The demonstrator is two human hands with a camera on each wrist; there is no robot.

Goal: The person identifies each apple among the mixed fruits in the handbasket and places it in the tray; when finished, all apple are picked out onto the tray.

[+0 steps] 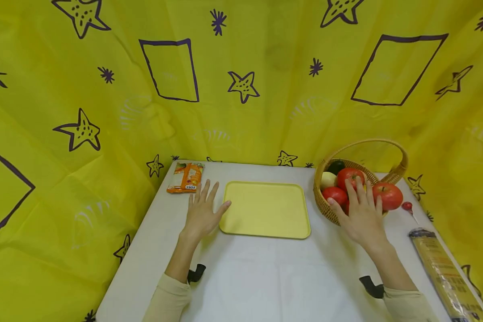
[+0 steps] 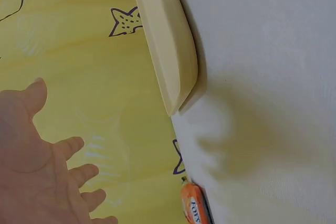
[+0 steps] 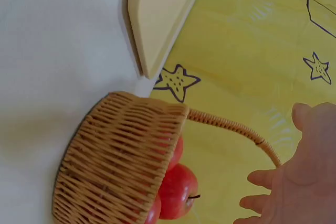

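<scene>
My left hand (image 1: 201,216) hovers with spread fingers at the left side of a yellow tray (image 1: 265,210); in the left wrist view its palm (image 2: 31,166) holds nothing. To the right, my right hand (image 1: 363,222) is raised, fingers spread, overlapping a wicker basket (image 1: 321,205) in the head view. Red apples (image 1: 387,196), a pale round fruit (image 1: 328,180) and a dark green one (image 1: 336,167) fill the basket, partly hidden by the hand. In the right wrist view the right palm (image 3: 310,171) is bare, near the basket's arched handle (image 3: 231,125).
An orange and white snack packet (image 1: 187,177) lies at the table's back left. Along the right edge are a small red item (image 1: 407,206) and a long clear-wrapped package (image 1: 446,273). A yellow patterned curtain (image 1: 241,125) encloses the white table (image 1: 261,277).
</scene>
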